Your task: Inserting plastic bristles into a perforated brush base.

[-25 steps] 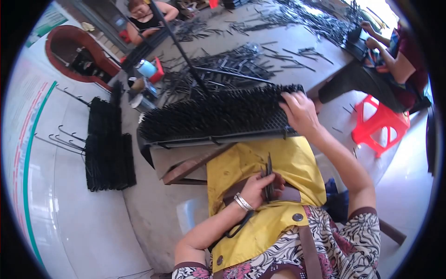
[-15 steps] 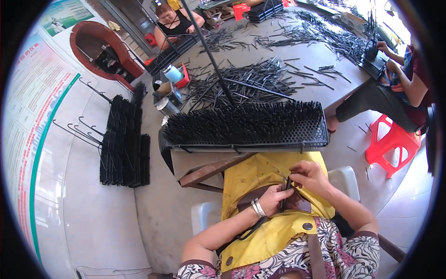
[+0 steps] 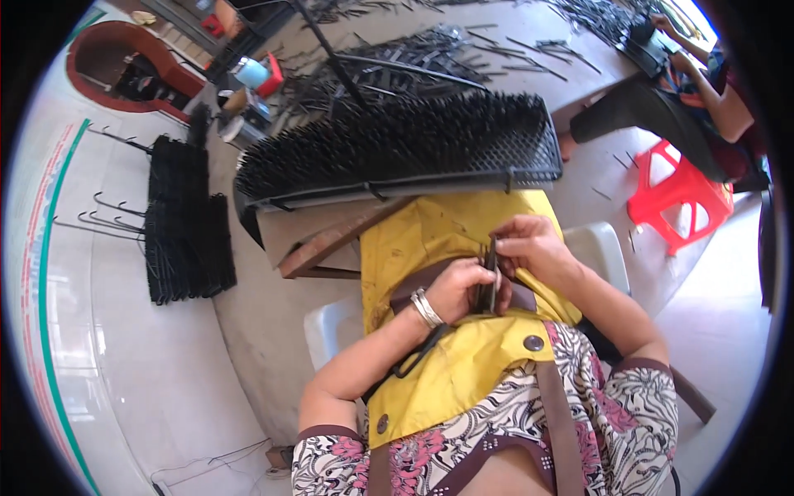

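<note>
My left hand (image 3: pixel 457 288), with a silver bracelet at the wrist, is closed around a small bundle of thin black rods (image 3: pixel 489 281) held upright over my yellow apron (image 3: pixel 430 240). My right hand (image 3: pixel 529 245) pinches the top of that same bundle from the right. Both hands meet over my lap. Just beyond them stands a black perforated tray (image 3: pixel 529 169) packed with upright black rods, resting on a wooden stand (image 3: pixel 331 240).
Loose black rods cover the grey table (image 3: pixel 496 50) behind the tray. Stacks of black racks (image 3: pixel 186 219) lie on the floor to the left. Another person (image 3: pixel 703 91) sits at the far right beside a red plastic stool (image 3: pixel 678 194). I sit on a white chair (image 3: pixel 331 331).
My right hand has come back from the tray's right end to my lap and now grips the rod bundle with the left hand. The view has tipped down and closer.
</note>
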`<state>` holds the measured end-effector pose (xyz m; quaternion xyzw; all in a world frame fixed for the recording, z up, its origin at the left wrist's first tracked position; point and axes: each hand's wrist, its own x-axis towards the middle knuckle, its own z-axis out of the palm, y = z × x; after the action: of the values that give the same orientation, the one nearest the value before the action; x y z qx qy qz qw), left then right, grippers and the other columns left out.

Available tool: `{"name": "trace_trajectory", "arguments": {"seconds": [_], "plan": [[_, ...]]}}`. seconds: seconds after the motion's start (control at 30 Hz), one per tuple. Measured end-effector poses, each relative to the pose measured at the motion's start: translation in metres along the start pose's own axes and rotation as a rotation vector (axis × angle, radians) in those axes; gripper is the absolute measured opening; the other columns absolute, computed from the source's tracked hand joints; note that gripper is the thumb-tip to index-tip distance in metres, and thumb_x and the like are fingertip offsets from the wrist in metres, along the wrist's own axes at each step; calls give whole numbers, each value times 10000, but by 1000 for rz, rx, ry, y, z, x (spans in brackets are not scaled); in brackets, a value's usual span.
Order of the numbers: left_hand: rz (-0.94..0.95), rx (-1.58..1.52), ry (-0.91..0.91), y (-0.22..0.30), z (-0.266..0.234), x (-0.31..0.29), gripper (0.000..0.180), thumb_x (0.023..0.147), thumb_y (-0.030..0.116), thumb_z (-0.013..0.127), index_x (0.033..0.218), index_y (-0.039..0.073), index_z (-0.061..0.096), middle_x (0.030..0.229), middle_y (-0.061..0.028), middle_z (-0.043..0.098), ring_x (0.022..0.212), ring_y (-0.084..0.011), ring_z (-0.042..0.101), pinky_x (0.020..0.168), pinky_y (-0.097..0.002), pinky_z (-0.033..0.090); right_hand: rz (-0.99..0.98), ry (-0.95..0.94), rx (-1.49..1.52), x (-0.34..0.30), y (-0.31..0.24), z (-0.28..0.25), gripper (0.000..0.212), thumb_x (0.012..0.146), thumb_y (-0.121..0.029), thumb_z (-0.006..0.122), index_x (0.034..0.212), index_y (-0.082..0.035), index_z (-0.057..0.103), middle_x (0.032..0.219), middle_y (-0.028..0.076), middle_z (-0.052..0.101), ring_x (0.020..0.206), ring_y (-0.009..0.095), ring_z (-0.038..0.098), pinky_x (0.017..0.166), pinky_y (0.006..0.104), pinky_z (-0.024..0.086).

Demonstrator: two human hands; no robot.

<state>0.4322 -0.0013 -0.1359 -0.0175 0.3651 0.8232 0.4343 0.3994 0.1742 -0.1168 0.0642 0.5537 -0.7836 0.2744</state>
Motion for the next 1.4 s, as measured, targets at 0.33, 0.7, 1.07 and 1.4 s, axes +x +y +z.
{"name": "trace_trajectory", "arguments": {"seconds": [0.33, 0.7, 1.07, 1.4], "plan": [[43, -66, 192, -3, -1, 0, 290, 860, 78, 489, 1138, -8, 477, 934, -128, 584, 799, -229, 597, 719, -361, 512, -762, 468, -435, 36, -55, -44, 153, 795, -9, 598, 939, 45, 599, 708, 41, 595, 543, 77, 528, 483, 199, 422], [91, -27, 197, -8, -5, 1, 337, 866, 90, 524, 1187, 14, 455, 929, -116, 590, 812, -234, 599, 743, -366, 500, -1444, 689, -922, 107, -78, -48, 228, 768, -29, 639, 987, 3, 589, 755, 130, 604, 623, 178, 594, 598, 259, 469], [93, -83, 259, -17, -2, 6, 273, 863, 87, 522, 1119, 43, 436, 925, -116, 583, 792, -217, 607, 676, -338, 535, -1547, 565, -1211, 104, -75, -38, 214, 780, 38, 569, 994, 33, 562, 791, 181, 566, 706, 327, 566, 635, 374, 455], [206, 43, 325, -18, -4, 6, 225, 772, 8, 591, 995, 3, 567, 767, -65, 600, 654, -169, 596, 616, -285, 489, -861, 432, -1523, 106, -69, -37, 224, 793, -49, 532, 1011, 1, 552, 847, 212, 574, 794, 388, 560, 673, 442, 446]]}}
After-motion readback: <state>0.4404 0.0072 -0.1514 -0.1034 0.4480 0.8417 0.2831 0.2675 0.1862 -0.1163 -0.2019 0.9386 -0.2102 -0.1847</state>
